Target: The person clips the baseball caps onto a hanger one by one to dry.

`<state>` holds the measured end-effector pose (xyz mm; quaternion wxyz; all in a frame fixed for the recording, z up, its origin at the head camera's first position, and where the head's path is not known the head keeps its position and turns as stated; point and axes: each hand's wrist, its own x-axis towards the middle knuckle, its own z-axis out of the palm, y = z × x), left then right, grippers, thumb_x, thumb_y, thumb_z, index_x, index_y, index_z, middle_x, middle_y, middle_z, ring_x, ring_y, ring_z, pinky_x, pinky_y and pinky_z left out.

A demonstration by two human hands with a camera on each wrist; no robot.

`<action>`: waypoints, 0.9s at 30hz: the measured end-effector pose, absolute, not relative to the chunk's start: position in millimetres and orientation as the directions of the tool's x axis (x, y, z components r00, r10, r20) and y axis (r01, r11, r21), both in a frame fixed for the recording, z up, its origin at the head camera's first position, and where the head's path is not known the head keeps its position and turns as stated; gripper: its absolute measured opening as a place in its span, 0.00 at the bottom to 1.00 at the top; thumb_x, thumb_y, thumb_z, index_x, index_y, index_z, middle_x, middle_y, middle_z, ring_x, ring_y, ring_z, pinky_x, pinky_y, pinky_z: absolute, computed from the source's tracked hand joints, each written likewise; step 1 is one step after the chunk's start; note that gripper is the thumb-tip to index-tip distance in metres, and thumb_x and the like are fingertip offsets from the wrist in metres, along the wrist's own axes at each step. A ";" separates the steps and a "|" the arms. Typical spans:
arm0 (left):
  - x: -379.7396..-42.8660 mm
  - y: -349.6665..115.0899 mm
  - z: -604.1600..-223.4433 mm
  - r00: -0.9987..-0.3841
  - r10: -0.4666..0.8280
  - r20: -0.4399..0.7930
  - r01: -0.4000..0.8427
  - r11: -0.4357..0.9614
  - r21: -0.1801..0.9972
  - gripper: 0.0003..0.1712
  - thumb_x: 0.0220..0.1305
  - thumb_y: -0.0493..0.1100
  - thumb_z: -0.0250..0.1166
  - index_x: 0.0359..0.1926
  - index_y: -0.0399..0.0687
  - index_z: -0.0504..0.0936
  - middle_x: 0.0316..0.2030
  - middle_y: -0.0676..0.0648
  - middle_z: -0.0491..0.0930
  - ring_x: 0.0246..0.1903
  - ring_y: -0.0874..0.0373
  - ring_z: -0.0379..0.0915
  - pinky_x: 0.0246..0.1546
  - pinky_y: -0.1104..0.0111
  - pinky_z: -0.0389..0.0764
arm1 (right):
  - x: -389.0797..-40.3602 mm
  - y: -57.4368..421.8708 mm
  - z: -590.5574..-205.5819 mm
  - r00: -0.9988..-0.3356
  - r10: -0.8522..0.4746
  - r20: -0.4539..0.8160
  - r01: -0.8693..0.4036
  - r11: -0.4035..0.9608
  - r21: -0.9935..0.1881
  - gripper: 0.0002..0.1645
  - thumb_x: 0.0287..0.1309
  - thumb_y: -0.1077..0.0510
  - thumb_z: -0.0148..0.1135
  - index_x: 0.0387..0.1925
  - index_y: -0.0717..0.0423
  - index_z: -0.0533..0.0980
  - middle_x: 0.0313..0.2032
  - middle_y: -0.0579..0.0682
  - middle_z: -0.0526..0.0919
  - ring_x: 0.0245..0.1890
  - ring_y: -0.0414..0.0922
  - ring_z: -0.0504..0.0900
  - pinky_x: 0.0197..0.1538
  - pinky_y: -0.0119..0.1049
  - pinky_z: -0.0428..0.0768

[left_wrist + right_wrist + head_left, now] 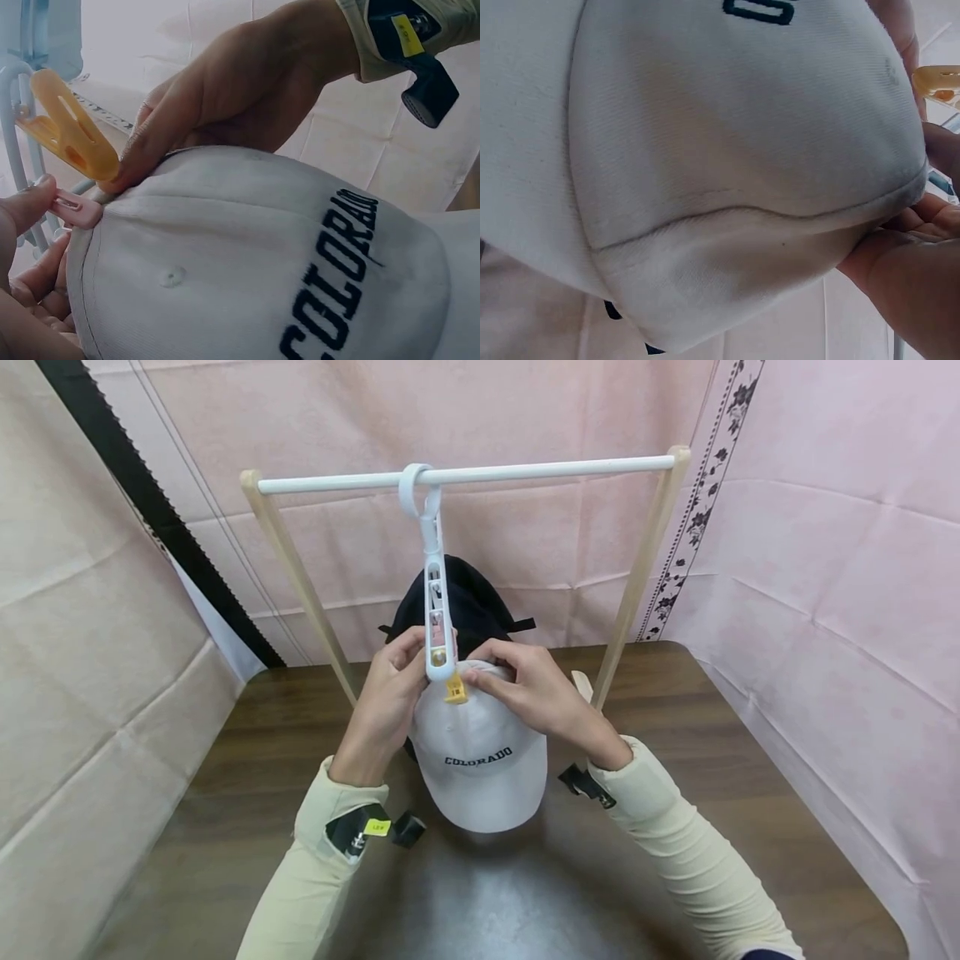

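An off-white baseball cap (pixel 480 785) with COLORADO across its front hangs below a light-blue clip hanger (pixel 432 556), brim toward me. My left hand (pixel 384 710) is at the cap's left upper edge. In the left wrist view, its thumb and fingers pinch a pink clothespin (pixel 75 210) that overlaps the cap's edge. My right hand (pixel 543 693) grips the cap's edge on the other side, its fingertips beside a yellow clothespin (pixel 455 688). In the right wrist view, the right fingers (pixel 930 217) are curled at the cap's rim, partly hidden by the fabric.
The hanger hooks over the white bar (pixel 540 471) of a small rack with wooden legs (pixel 641 577). A black cap (pixel 468 589) is behind the off-white one. Beneath is a dark wooden table (pixel 637 877), with pink cloth (pixel 832 610) around it.
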<state>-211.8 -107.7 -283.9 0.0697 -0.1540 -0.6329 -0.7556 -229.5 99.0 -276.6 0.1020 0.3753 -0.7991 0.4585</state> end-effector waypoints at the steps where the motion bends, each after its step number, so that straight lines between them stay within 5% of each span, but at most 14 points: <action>1: -211.0 -108.3 -283.8 -0.943 0.087 0.320 0.301 -0.180 0.936 0.09 0.80 0.41 0.60 0.52 0.43 0.82 0.58 0.35 0.79 0.52 0.58 0.76 0.56 0.68 0.78 | -229.7 98.6 -276.9 -0.697 -0.507 0.508 -0.694 0.296 -0.657 0.07 0.70 0.57 0.70 0.44 0.57 0.85 0.38 0.49 0.86 0.39 0.44 0.81 0.44 0.39 0.80; 7: -206.5 -111.5 -284.1 -0.940 0.082 0.331 0.324 -0.090 0.942 0.14 0.79 0.43 0.63 0.58 0.40 0.81 0.52 0.43 0.85 0.53 0.56 0.78 0.58 0.64 0.77 | -231.6 97.1 -280.4 -0.709 -0.501 0.496 -0.678 0.292 -0.675 0.08 0.70 0.57 0.70 0.45 0.58 0.84 0.37 0.50 0.85 0.37 0.44 0.80 0.41 0.38 0.79; 13: -203.8 -111.1 -286.8 -0.934 0.096 0.345 0.345 -0.015 0.938 0.17 0.78 0.42 0.63 0.61 0.38 0.80 0.49 0.48 0.86 0.49 0.56 0.78 0.51 0.66 0.77 | -237.2 96.9 -291.8 -0.713 -0.508 0.484 -0.669 0.287 -0.685 0.07 0.73 0.58 0.66 0.45 0.58 0.84 0.33 0.48 0.81 0.31 0.44 0.73 0.36 0.35 0.72; 21: -199.9 -107.4 -287.4 -0.925 0.049 0.376 0.378 0.027 0.925 0.17 0.77 0.43 0.64 0.59 0.37 0.81 0.49 0.44 0.85 0.45 0.58 0.80 0.49 0.69 0.79 | -244.5 104.9 -305.6 -0.729 -0.426 0.535 -0.664 0.253 -0.704 0.13 0.79 0.53 0.58 0.48 0.58 0.83 0.43 0.51 0.86 0.40 0.44 0.82 0.47 0.39 0.81; 27: -196.6 -106.4 -286.7 -0.910 0.053 0.410 0.413 0.080 0.907 0.18 0.79 0.46 0.62 0.61 0.39 0.81 0.47 0.42 0.86 0.53 0.56 0.80 0.58 0.65 0.78 | -255.9 115.8 -320.6 -0.765 -0.328 0.554 -0.636 0.245 -0.732 0.15 0.80 0.53 0.57 0.51 0.59 0.83 0.48 0.54 0.86 0.45 0.46 0.85 0.51 0.37 0.82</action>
